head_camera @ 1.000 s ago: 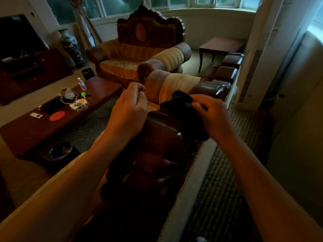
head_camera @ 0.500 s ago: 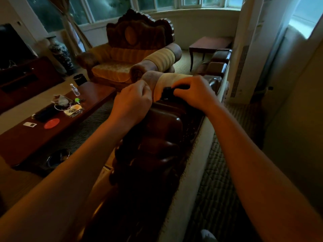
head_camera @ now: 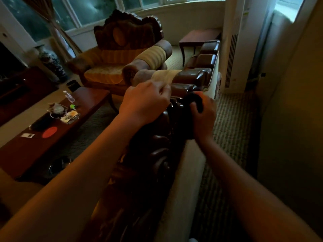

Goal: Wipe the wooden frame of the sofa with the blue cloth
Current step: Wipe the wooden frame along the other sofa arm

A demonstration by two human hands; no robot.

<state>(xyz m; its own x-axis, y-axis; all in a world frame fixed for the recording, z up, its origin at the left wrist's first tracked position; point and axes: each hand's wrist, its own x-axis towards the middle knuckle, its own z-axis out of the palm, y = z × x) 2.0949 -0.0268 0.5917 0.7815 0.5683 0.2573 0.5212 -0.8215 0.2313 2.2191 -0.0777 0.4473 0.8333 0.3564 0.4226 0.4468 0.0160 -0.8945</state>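
Room: dim living room, coffee table (head_camera: 57,135) at my left carrying a water bottle (head_camera: 69,96) and small clutter.
Frame: carved wooden frame (head_camera: 157,154) runs along the sofa back before me.
Cloth: dark blue cloth (head_camera: 194,100) bunched on the frame's top.
Right hand (head_camera: 203,117): my fingers grip the cloth.
Left hand (head_camera: 145,102): my fingers curl on the frame beside it; a firm hold is unclear.

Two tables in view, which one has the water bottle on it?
The long coffee table left of the sofa, which carries the bottle among clutter. The small side table by the window shows nothing on its top.
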